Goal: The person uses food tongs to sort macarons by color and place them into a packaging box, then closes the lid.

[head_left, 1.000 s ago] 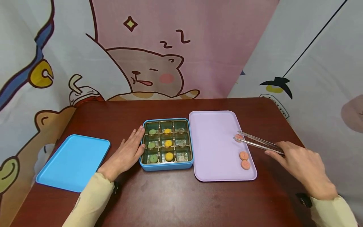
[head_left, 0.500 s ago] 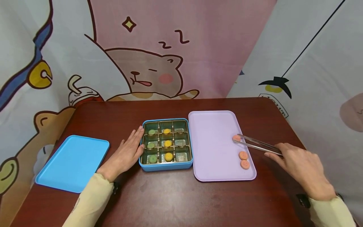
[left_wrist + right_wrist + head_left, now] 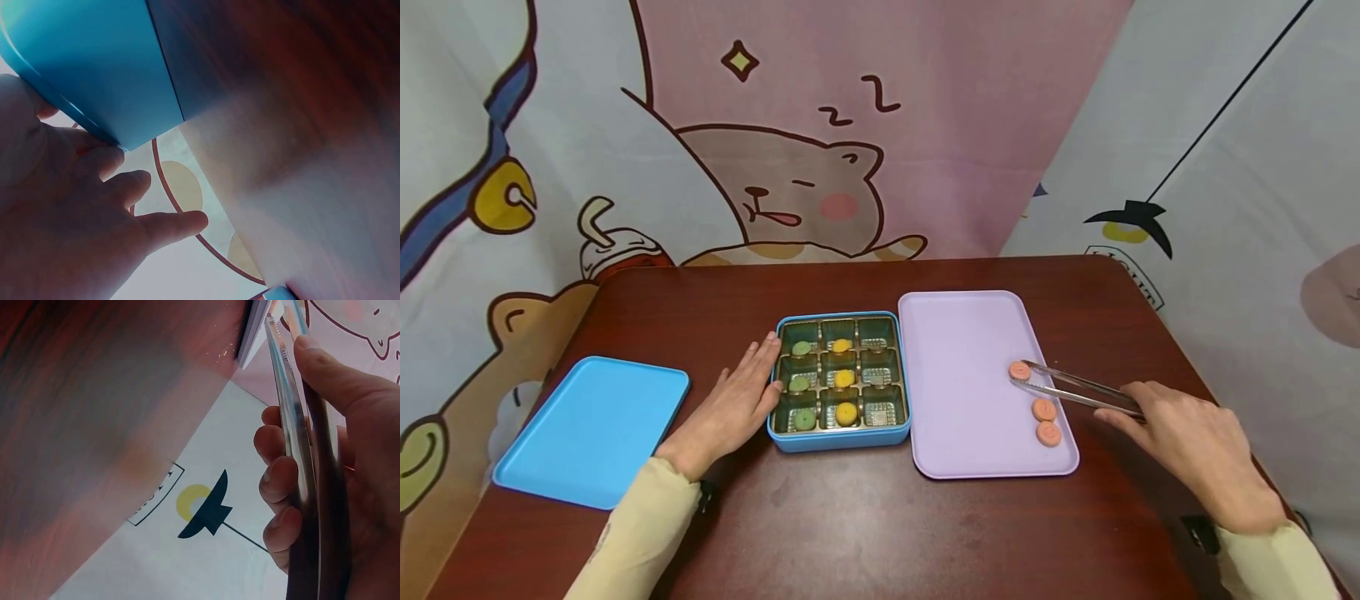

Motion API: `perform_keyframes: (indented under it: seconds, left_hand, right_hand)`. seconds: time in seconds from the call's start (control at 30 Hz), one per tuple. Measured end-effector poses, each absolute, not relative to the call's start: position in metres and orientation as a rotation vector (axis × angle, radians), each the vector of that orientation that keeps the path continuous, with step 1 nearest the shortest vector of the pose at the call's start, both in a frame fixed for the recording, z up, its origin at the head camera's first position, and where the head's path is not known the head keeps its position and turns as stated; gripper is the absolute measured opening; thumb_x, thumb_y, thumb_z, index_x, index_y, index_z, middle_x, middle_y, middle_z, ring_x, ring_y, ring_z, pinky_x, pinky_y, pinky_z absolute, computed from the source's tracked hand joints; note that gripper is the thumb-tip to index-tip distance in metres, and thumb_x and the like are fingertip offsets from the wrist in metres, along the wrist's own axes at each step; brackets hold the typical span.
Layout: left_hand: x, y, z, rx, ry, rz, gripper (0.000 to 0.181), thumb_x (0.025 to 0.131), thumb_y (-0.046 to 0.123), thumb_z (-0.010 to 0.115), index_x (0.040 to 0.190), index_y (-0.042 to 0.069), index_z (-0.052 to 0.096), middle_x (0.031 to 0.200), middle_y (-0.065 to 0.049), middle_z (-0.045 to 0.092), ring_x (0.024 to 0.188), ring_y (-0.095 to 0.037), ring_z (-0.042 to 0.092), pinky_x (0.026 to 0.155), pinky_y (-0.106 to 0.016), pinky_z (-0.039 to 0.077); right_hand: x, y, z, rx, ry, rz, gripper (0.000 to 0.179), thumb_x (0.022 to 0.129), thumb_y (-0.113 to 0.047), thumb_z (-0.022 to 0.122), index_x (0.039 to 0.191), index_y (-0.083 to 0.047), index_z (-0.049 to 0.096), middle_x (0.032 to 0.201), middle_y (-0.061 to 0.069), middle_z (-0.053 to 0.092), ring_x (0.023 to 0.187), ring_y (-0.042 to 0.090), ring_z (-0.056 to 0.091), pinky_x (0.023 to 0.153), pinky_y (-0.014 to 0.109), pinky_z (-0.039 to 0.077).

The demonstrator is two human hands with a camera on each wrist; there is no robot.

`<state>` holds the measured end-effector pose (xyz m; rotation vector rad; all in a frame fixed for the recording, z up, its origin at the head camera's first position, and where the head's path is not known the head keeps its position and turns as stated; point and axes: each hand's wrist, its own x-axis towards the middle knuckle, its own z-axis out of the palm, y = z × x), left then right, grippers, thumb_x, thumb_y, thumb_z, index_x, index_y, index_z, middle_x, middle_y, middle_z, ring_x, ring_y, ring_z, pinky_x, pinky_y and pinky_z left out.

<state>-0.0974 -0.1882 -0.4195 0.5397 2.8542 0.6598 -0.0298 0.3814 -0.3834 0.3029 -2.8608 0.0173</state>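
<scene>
My left hand rests against the left side of a blue box, its fingers straight. The box has a gold insert of compartments: green round pieces in the left column, yellow round pieces in the middle one. In my right hand I grip metal tongs. Their tips stand on either side of a small pink-orange round piece, cookie-like, at the lilac tray. Whether the tips pinch it is hard to tell. The right wrist view shows thumb and fingers round the tongs.
Two more pink-orange round pieces lie near the tray's right edge. A flat blue tray or lid lies at the left of the brown table. Behind the table hangs a cartoon-printed cloth.
The tongs have moved left and slightly nearer, and the pink-orange piece at their tips has shifted left with them, away from the tray's right edge. My left hand has stayed at the box.
</scene>
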Motion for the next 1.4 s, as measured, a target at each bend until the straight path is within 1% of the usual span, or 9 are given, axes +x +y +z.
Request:
perform_keyframes:
  seconds: [0.17, 0.5, 0.7, 0.9, 1.2, 1.4]
  left_hand:
    - [-0.097, -0.189, -0.42, 0.52, 2.852, 0.655, 0.067, 0.113, 0.032, 0.041, 0.168, 0.01, 0.009, 0.174, -0.01, 0.005, 0.158, -0.038, 0.008, 0.116, -0.075, 0.015]
    - [-0.097, -0.189, -0.419, 0.527, 2.851, 0.667, 0.067, 0.113, 0.034, 0.041, 0.168, 0.011, 0.009, 0.174, -0.008, 0.004, 0.158, -0.037, 0.008, 0.116, -0.075, 0.015]
    - [-0.098, -0.189, -0.42, 0.522, 2.847, 0.675, 0.068, 0.113, 0.035, 0.041, 0.168, 0.012, 0.009, 0.174, -0.007, 0.004, 0.159, -0.036, 0.007, 0.116, -0.074, 0.015]
    - [-0.097, -0.188, -0.419, 0.518, 2.857, 0.658, 0.068, 0.112, 0.035, 0.042, 0.168, 0.011, 0.01, 0.174, -0.007, 0.004, 0.159, -0.036, 0.008, 0.116, -0.074, 0.016]
    - [-0.098, -0.187, -0.418, 0.517, 2.857, 0.662, 0.068, 0.112, 0.035, 0.042, 0.168, 0.011, 0.01, 0.174, -0.008, 0.005, 0.159, -0.036, 0.008, 0.116, -0.074, 0.016]
    - [-0.098, -0.187, -0.419, 0.505, 2.855, 0.654, 0.069, 0.112, 0.036, 0.042, 0.168, 0.012, 0.009, 0.174, -0.007, 0.005, 0.159, -0.035, 0.008, 0.117, -0.073, 0.016]
  right_hand:
    - [-0.032, 0.382, -0.385, 0.339, -2.849, 0.002, 0.043, 0.076, -0.041, 0.09, 0.089, -0.008, 0.066, 0.061, -0.007, 0.048, 0.047, 0.011, 0.037, 0.038, 0.031, 0.028]
    - [-0.033, 0.38, -0.384, 0.364, -2.813, 0.009, 0.041, 0.075, -0.04, 0.09, 0.089, -0.01, 0.066, 0.061, -0.008, 0.046, 0.047, 0.01, 0.036, 0.038, 0.03, 0.027]
    - [-0.032, 0.373, -0.381, 0.373, -2.786, 0.039, 0.041, 0.075, -0.042, 0.09, 0.091, -0.012, 0.068, 0.063, -0.007, 0.051, 0.047, 0.009, 0.036, 0.038, 0.03, 0.026]
    - [-0.032, 0.365, -0.377, 0.377, -2.769, 0.059, 0.04, 0.075, -0.042, 0.09, 0.092, -0.014, 0.069, 0.066, -0.006, 0.057, 0.047, 0.009, 0.039, 0.037, 0.031, 0.028]
    - [-0.032, 0.353, -0.371, 0.399, -2.751, 0.078, 0.039, 0.076, -0.042, 0.09, 0.095, -0.014, 0.071, 0.067, -0.007, 0.058, 0.048, 0.006, 0.037, 0.039, 0.028, 0.028]
    - [-0.033, 0.345, -0.365, 0.418, -2.761, 0.098, 0.041, 0.079, -0.047, 0.087, 0.099, -0.014, 0.073, 0.072, -0.006, 0.064, 0.049, 0.004, 0.038, 0.039, 0.025, 0.028]
